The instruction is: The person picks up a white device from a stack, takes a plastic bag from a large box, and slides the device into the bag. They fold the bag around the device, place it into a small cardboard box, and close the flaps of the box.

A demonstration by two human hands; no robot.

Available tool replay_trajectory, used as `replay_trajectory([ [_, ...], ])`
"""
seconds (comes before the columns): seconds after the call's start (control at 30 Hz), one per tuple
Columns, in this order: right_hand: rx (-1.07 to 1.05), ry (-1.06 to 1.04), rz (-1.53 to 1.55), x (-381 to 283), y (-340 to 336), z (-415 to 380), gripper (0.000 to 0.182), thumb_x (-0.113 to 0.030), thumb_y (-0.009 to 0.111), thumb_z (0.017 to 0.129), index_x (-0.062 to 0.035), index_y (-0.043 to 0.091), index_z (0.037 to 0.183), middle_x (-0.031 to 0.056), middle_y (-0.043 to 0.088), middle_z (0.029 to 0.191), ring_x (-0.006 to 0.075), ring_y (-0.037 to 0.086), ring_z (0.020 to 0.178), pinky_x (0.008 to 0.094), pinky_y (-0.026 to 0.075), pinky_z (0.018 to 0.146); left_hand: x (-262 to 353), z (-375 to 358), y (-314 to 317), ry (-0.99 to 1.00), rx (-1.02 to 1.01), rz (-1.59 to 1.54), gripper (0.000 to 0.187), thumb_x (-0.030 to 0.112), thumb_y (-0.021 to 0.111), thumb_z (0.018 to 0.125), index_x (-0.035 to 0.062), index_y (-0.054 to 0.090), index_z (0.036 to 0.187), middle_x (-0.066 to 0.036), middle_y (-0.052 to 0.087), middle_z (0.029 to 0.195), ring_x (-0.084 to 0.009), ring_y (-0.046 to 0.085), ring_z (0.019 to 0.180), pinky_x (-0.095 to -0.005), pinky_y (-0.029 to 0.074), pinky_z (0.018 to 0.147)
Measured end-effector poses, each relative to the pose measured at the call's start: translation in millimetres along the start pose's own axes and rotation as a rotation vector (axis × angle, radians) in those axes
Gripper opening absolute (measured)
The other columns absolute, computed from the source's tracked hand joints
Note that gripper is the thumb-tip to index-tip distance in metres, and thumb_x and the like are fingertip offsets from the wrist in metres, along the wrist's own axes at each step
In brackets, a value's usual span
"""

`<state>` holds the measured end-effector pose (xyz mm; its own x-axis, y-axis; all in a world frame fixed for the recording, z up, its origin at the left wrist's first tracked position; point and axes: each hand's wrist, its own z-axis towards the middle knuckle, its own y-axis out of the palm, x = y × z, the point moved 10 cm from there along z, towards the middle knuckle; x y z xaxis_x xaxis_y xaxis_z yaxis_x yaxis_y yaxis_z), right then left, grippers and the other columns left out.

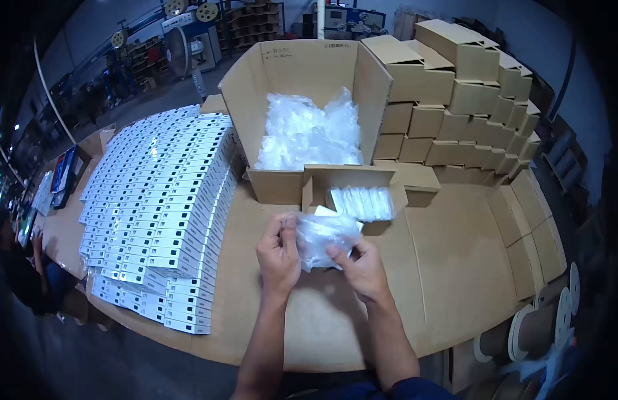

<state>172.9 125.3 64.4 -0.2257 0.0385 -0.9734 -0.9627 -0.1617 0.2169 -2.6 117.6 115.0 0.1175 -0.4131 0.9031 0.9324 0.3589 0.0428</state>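
Note:
A clear plastic bag (319,243) is stretched between my two hands over the front of the table. My left hand (280,248) pinches its left side, fingers curled in. On the lower right, my right hand (363,270) grips the bag with the thumb on top. Just behind the bag shows the corner of a white piece (326,211), largely covered by the plastic. Right beyond my hands stands an open small carton (349,175), holding a row of white bagged packs (362,203).
A large open carton (309,67) full of clear plastic bags stands behind. Stacked white boxes (155,213) cover the left side. Closed brown cartons (455,100) pile up at back right, with more cartons (529,230) along the right edge. Another person (35,260) sits far left.

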Motion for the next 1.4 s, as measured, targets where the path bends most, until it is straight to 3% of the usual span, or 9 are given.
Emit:
replay_trajectory([
  [0.1,-0.114,0.056,-0.098,7,5,-15,0.031,-0.02,0.079,0.095,0.0078,0.074,0.106,0.0101,0.059,0.116,0.0144,0.066,0.089,0.0271,0.06,0.068,2,-10,-7,0.079,0.019,0.137,0.024,0.021,0.054,0.11,0.0006,0.066,0.104,-0.002,0.06,0.074,-0.0061,0.054,0.064,-0.0266,0.044,0.057],
  [0.23,-0.213,0.169,-0.156,11,-8,-37,0.029,-0.022,0.073,0.1,0.0069,0.075,0.097,0.0093,0.055,0.113,0.0142,0.066,0.081,0.0264,0.06,0.066,0,-13,-28,0.089,0.1,0.246,0.025,0.019,0.052,0.11,-0.0006,0.066,0.102,-0.005,0.06,0.074,-0.009,0.055,0.067,-0.0291,0.045,0.06],
  [0.37,-0.227,0.211,-0.191,33,-23,-56,0.032,-0.024,0.072,0.101,0.0065,0.075,0.094,0.0098,0.056,0.105,0.0148,0.067,0.078,0.0249,0.056,0.059,-33,-35,-21,-0.087,0.032,-0.171,0.017,0.015,0.049,0.111,0.001,0.056,0.117,-0.003,0.062,0.086,-0.0065,0.056,0.075,-0.023,0.045,0.066],
  [0.53,-0.037,0.052,-0.253,32,-35,-63,0.019,-0.013,0.079,0.093,-0.0001,0.079,0.107,0.0174,0.065,0.117,0.0261,0.06,0.114,0.0382,0.046,0.101,-45,-70,-1,-0.269,-0.076,-0.284,0.029,-0.004,0.054,0.103,0.0025,0.045,0.13,-0.011,0.065,0.102,-0.0101,0.063,0.092,-0.0232,0.05,0.078],
  [0.73,0.081,-0.078,-0.369,24,-43,-66,0.013,-0.009,0.077,0.092,0.0,0.079,0.101,0.0168,0.065,0.114,0.0261,0.063,0.106,0.0361,0.048,0.094,-36,-46,-35,-0.018,0.111,-0.325,0.04,-0.007,0.063,0.094,0.0028,0.048,0.129,-0.013,0.061,0.116,-0.0191,0.06,0.103,-0.0308,0.051,0.085],
  [0.83,0.123,-0.119,-0.45,18,-45,-67,0.012,-0.008,0.079,0.089,0.0005,0.079,0.098,0.0185,0.065,0.112,0.028,0.065,0.103,0.0359,0.05,0.091,37,-47,-21,0.398,-0.121,0.368,0.036,-0.005,0.067,0.087,0.0018,0.058,0.121,-0.015,0.063,0.114,-0.0253,0.062,0.106,-0.0367,0.05,0.092],
  [1.0,0.137,-0.117,-0.589,8,-37,-68,0.015,-0.007,0.081,0.084,0.0012,0.078,0.097,0.0213,0.066,0.11,0.0331,0.068,0.1,0.0384,0.053,0.088,58,-53,26,0.429,-0.361,0.57,0.038,0.013,0.085,0.077,0.0042,0.069,0.111,-0.013,0.068,0.112,-0.0334,0.064,0.106,-0.0441,0.047,0.099],
  [1.13,0.132,-0.131,-0.618,7,-35,-72,0.016,-0.007,0.08,0.084,0.002,0.078,0.098,0.0222,0.067,0.109,0.0352,0.069,0.101,0.0403,0.054,0.088,46,-65,30,0.537,-0.367,0.554,0.032,0.008,0.084,0.078,0.0059,0.065,0.104,-0.01,0.07,0.103,-0.0316,0.065,0.099,-0.0438,0.049,0.095],
  [1.4,0.128,-0.119,-0.61,13,-36,-73,0.016,-0.006,0.08,0.084,0.0024,0.078,0.098,0.0213,0.067,0.109,0.035,0.069,0.1,0.0398,0.054,0.089,18,-61,22,0.179,-0.381,0.319,0.038,0.004,0.084,0.08,0.0019,0.06,0.11,-0.011,0.069,0.098,-0.0281,0.068,0.091,-0.0381,0.055,0.086],
])
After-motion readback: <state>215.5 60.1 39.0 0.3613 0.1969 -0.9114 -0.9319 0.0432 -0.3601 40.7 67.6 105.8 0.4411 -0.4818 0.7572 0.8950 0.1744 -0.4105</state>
